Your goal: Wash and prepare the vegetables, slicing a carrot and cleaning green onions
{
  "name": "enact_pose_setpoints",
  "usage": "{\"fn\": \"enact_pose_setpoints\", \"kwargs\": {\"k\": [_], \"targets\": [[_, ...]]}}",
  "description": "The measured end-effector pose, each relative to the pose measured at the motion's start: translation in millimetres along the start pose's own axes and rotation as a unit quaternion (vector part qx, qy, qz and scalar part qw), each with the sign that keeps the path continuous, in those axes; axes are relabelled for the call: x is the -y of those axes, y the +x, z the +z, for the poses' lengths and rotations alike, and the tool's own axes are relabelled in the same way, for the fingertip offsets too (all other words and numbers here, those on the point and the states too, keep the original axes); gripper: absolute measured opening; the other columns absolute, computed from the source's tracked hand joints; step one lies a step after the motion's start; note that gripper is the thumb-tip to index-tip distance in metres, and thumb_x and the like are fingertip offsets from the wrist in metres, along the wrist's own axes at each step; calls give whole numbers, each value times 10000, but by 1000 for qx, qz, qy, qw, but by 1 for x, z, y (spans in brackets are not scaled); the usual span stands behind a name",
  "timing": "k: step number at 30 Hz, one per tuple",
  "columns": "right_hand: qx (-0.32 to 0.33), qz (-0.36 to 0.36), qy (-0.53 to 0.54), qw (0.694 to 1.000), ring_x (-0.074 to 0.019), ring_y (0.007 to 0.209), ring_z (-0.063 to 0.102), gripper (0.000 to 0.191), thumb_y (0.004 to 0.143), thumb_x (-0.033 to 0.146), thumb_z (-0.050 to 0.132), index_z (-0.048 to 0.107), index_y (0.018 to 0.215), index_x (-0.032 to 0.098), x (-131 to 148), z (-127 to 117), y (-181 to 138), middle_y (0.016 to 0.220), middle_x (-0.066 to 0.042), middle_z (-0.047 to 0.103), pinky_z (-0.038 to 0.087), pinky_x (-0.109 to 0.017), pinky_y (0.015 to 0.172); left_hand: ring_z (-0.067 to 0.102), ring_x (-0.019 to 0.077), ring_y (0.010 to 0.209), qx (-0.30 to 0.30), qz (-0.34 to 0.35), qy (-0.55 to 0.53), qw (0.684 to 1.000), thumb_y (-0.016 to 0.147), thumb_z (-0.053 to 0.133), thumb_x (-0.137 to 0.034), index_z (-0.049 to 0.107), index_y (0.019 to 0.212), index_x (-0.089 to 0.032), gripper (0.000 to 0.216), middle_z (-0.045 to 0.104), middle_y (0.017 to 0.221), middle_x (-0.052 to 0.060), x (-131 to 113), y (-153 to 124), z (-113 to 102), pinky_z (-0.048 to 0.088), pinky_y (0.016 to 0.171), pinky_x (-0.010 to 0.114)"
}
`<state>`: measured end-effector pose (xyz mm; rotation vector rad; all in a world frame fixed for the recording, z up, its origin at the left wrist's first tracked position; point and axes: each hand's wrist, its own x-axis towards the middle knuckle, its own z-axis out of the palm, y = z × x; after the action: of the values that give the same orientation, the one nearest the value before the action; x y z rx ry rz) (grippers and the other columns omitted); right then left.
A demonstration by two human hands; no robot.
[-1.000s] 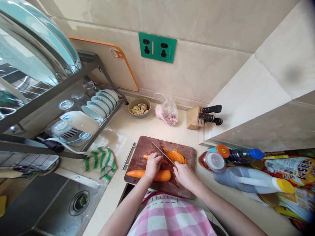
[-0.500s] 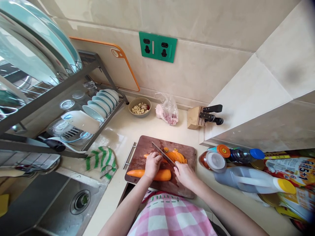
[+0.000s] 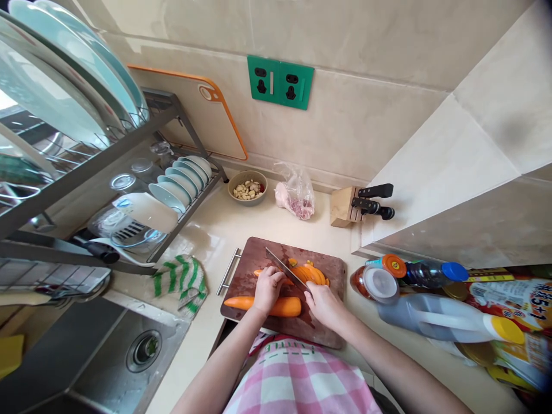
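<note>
Two bare hands work over a dark brown wooden cutting board (image 3: 254,259). Compared with the view half a second earlier, their arrangement hardly changes: only the whole scene drifts slightly rightward in the frame, consistent with a small turn of the head. The steel-bladed kitchen knife (image 3: 284,267) keeps the same slant across the board's middle, its tip toward the board's far left.

The left hand (image 3: 268,286) sits knuckles-up at the board's centre, fingers curled together and pressed down on a half-cut orange carrot (image 3: 259,273), whose end shows just beyond the hand toward the board's metal handle (image 3: 227,271). The right hand (image 3: 324,303) lies at the board's near right, fingers clamped around the knife's handle, which the hand hides. The blade touches the left knuckles.

A fan of orange carrot slices (image 3: 313,274) lies on the board's far right, just behind the blade. A whole orange carrot (image 3: 288,307) lies lengthwise along the board's near edge, under the left wrist.

Beyond the board's far edge stand a small woven bowl of garlic cloves (image 3: 247,187), a clear plastic bag of meat (image 3: 295,198) and a pale wooden knife block (image 3: 342,207). Off the board's left end lies a green-and-white striped cloth (image 3: 181,279).
</note>
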<state>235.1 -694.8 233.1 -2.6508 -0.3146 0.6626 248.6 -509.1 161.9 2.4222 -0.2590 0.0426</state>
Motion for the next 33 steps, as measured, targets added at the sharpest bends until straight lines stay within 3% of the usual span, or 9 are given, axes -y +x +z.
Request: {"fn": "enact_pose_setpoints", "kwargs": {"k": [8,12,18,27,33], "targets": [[3,26,-11,1000,-197,752,636,207,893,261,356,550,921,195,16,13,24,823,-78,680,349,-271,594,507,192,868,17,4,46,999,847,525,-273,697,829,-260,174,621,877,38,1,-1,-7,381,785,335],[-2,5,12,1000,-191,762,633,211,899,265,346,546,897,198,10,6,17,812,-68,674,358,-263,610,488,212,947,9,-29,89,996,811,588,-291,690,819,-315,105,640,920,9,-2,-2,-11,312,838,390],[6,-3,-11,1000,-195,735,632,210,898,267,352,553,887,207,4,-1,-1,809,-65,672,348,-272,597,482,199,909,17,-45,85,995,822,572,-297,690,799,-307,120,619,852,12,-3,-2,-11,296,822,375],[20,25,-23,999,-194,786,630,235,909,280,342,558,953,200,23,8,26,860,-74,678,373,-270,630,491,197,907,6,-39,68,997,814,582,-285,696,826,-301,116,624,879,15,1,-3,-10,310,814,364],[19,4,-6,1000,-183,770,617,226,914,279,351,563,926,204,9,-4,9,823,-60,664,360,-262,639,494,197,882,-5,-40,67,997,817,573,-283,699,819,-298,126,606,831,18,2,-5,-9,324,798,351]]}}
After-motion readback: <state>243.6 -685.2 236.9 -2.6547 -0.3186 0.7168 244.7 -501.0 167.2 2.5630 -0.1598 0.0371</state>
